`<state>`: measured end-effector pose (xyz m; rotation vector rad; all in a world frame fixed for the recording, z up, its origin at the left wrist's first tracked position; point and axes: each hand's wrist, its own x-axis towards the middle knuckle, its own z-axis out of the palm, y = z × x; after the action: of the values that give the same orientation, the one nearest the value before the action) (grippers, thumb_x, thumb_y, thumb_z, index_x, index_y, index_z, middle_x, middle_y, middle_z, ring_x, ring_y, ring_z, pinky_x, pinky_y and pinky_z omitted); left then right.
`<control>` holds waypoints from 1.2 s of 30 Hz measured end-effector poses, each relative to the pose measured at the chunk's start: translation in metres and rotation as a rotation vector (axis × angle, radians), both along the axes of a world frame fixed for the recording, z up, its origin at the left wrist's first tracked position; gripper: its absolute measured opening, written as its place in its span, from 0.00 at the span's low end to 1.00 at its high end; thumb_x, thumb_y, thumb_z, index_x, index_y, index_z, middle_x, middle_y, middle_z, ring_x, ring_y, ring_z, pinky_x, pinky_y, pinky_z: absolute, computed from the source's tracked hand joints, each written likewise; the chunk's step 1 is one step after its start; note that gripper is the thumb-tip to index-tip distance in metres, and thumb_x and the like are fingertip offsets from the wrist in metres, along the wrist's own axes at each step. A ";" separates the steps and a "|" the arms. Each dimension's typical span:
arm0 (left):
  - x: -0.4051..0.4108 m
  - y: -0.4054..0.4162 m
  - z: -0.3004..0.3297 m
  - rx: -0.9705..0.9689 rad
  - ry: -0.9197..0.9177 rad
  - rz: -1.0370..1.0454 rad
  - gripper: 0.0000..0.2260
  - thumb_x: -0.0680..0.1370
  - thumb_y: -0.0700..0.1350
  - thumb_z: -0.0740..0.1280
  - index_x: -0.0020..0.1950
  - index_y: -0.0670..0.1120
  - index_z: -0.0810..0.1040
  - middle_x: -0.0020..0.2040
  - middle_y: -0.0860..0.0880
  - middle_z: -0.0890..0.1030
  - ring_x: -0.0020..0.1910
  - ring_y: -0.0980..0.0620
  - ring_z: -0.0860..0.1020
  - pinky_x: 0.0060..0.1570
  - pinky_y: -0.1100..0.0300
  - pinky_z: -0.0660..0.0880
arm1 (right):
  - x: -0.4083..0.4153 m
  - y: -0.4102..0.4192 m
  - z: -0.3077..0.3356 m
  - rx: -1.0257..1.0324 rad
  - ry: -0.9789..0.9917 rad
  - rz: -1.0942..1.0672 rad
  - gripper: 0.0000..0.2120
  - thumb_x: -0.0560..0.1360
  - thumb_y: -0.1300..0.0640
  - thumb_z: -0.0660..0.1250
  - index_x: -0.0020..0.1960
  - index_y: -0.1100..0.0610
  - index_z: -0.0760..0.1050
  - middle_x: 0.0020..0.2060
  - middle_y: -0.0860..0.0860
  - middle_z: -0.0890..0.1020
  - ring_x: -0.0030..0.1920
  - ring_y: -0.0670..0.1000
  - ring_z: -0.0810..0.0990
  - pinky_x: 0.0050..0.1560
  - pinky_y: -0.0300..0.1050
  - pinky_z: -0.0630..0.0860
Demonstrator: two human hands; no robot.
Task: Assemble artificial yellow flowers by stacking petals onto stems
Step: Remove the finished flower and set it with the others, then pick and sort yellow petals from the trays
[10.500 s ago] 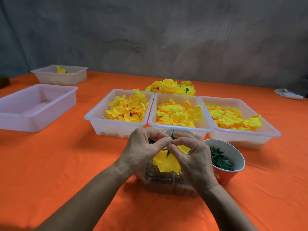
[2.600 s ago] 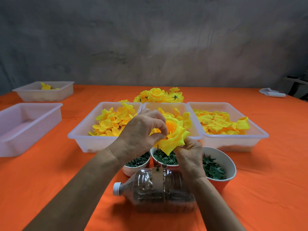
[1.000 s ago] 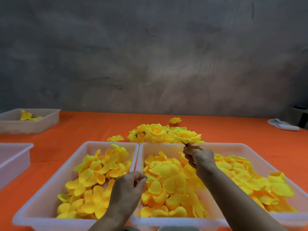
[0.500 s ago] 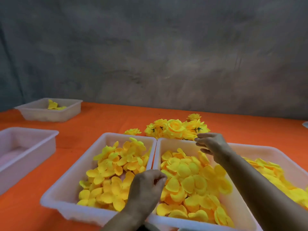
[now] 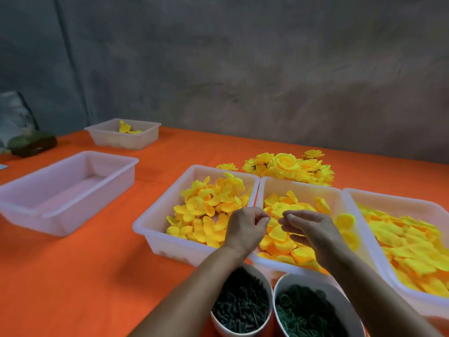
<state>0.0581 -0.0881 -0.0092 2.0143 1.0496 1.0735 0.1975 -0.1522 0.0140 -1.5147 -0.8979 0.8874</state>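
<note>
Three white trays hold loose yellow petals: a left tray (image 5: 155, 215), a middle tray (image 5: 298, 184) and a right tray (image 5: 393, 198). A pile of finished yellow flowers (image 5: 289, 166) lies behind them. My left hand (image 5: 245, 227) hovers over the seam between the left and middle trays, fingers curled and thumb against the fingertips; nothing shows between them. My right hand (image 5: 311, 227) hangs over the middle tray's petals (image 5: 279, 233) with relaxed fingers pointing left and holds nothing. Two white cups with dark green parts, the left cup (image 5: 243, 305) and the right cup (image 5: 308, 312), stand under my forearms.
An empty white tray (image 5: 65, 188) sits at the left on the orange tablecloth (image 5: 97, 276). A smaller tray (image 5: 121, 138) with a few petals stands far left at the back. A dark green object (image 5: 31, 143) lies at the table's left edge. A grey wall stands behind.
My right hand set the finished flower on the pile and drew back over the middle tray, empty. The left hand stayed curled near the tray seam. The view swung down and left.
</note>
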 end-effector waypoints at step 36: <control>-0.061 0.102 -0.004 -0.075 0.906 0.157 0.09 0.74 0.42 0.71 0.52 0.43 0.82 0.53 0.43 0.81 0.52 0.43 0.79 0.45 0.54 0.75 | -0.016 0.047 0.008 0.070 -0.164 0.138 0.05 0.76 0.61 0.67 0.46 0.55 0.81 0.38 0.50 0.85 0.37 0.44 0.82 0.37 0.36 0.75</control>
<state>-0.0029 0.0143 -0.0137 2.4209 1.6649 0.1172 0.1817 -0.1053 0.0222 -1.4947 -1.1533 0.8295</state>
